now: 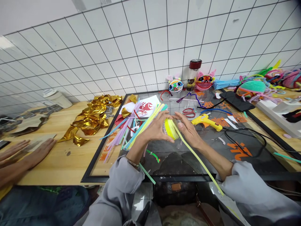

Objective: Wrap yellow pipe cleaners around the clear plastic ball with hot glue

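Observation:
A round ball wrapped in yellow pipe cleaner [171,129] is between my two hands over the dark framed board. My left hand [158,127] curls round its left side, fingers over the top and thumb underneath. On the right side, my right hand [188,130] has its fingers at the ball and the yellow strand. A long yellow strand [199,162] runs from the ball down to the right, past the board's front edge. Left of the ball lies a bundle of coloured pipe cleaners [138,127]. The yellow glue gun [207,121] rests right of my right hand.
Red scissors [188,112], a black phone [237,101] and a power strip [279,116] lie beyond and right. Decorated balls [175,85] and a bottle [193,75] stand by the wall. Gold foil [94,114] and another person's hands [39,150] are at left.

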A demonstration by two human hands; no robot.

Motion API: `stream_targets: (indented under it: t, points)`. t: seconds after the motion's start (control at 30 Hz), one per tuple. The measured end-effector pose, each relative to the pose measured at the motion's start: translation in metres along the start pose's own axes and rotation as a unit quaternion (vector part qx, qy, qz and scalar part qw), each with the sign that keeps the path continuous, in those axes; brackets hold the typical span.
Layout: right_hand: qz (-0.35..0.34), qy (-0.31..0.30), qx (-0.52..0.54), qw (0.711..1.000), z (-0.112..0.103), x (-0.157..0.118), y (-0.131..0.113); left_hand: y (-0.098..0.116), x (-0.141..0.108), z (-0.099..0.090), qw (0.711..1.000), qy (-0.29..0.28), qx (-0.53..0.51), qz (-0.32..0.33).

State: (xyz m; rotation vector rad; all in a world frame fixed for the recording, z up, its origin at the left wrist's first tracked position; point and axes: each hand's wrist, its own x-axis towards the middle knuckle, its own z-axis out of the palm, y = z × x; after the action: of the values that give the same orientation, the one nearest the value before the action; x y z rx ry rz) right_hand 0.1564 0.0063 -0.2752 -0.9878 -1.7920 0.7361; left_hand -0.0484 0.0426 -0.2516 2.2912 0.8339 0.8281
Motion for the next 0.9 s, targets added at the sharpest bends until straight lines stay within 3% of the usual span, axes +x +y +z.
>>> stream_targets:
  t: [0.3,0.6,0.9]
  points:
    - [0.009,0.008,0.03,0.999,-0.003,0.003,0.005,0.01,0.0,-0.003,1.0,-0.008,0.009,0.007]
    - [0.005,-0.003,0.053,0.999,-0.004,0.001,0.01,0.012,0.0,0.006,1.0,0.011,0.011,-0.009]
    - [-0.07,0.015,-0.042,0.997,-0.005,-0.003,0.004,0.023,0.001,0.003,0.995,0.004,-0.037,-0.093]
